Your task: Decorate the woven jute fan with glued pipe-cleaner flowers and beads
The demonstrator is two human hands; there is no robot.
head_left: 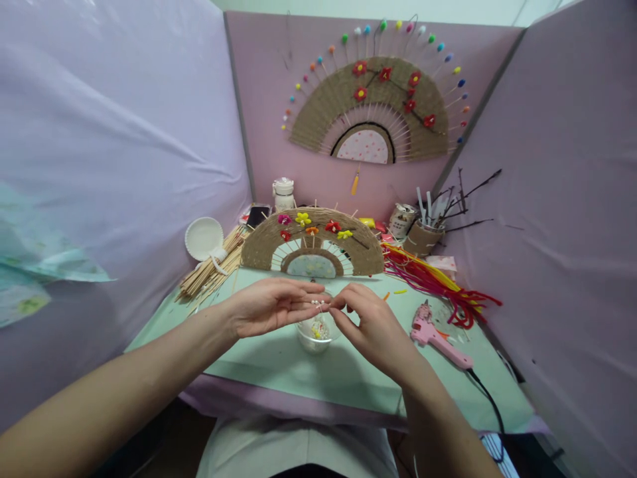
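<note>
Just above the cup (314, 346), at the fingertips of the left hand (271, 309), a small group of white beads (318, 303). Left hand palm up, fingers outstretched and unclosed under the beads. Right beside them, from the opposite side, the right hand (365, 322), with thumb and forefinger drawn narrow in a pinch; contents of the pinch too small to tell. Inside the cup, below the beads, more small pieces, white with some yellow.

Behind both hands, upright on the pale green worktop (249, 362), a small fan (312, 245), brown, with pink, yellow, red and orange flowers on its face. To its left, a tied bundle of sticks (212, 265), with a white dish (203, 238) beside it; farther back, a white bottle (283, 194). To the right, red and yellow pipe cleaners (432, 279) in a loose heap; nearer, a pink glue gun (440, 338) with its black cord over the edge. At the back right, a can (402, 220) and a pot (423, 239) with dark twigs. On the pink wall, a large fan (385, 93), with red flowers, coloured balls around the top and a yellow tassel (355, 183) below.
</note>
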